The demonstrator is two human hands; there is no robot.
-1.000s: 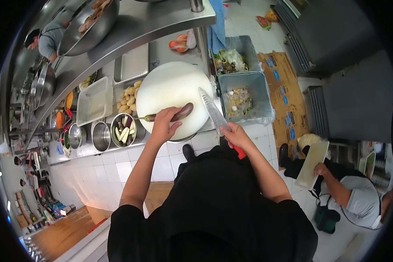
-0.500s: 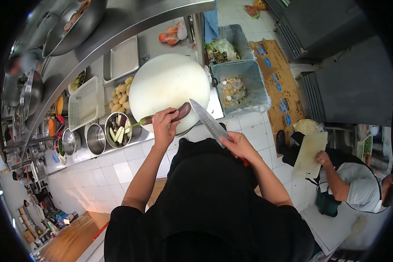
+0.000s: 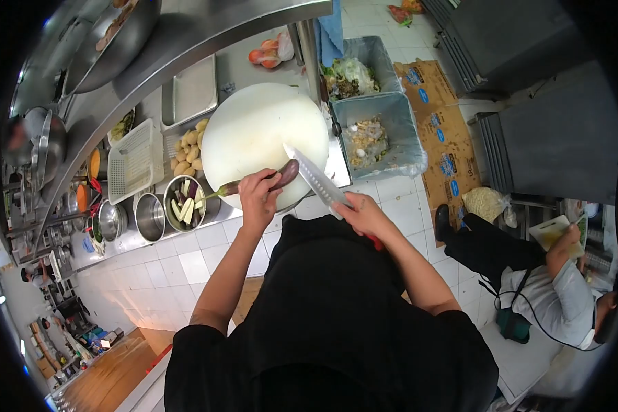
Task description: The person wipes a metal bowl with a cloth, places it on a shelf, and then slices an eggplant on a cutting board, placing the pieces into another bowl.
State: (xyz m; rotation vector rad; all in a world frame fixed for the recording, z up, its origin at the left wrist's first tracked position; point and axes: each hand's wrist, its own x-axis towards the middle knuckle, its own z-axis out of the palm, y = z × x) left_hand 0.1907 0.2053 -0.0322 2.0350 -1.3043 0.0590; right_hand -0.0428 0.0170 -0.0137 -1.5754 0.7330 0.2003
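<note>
Gripping eggplant [image 3: 288,171] in left hand [image 3: 257,197], right hand [image 3: 364,214] clutching knife [image 3: 312,177], steel pot [image 3: 167,209] of eggplant strips [image 3: 185,207] alongside

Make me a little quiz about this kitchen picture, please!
1. True or false: the right hand holds a knife.
2. What does the left hand hold down? A) a carrot B) an eggplant C) a fish
3. Fill in: the white cutting board has a ___ shape.

Key: 1 true; 2 B; 3 round.
</note>
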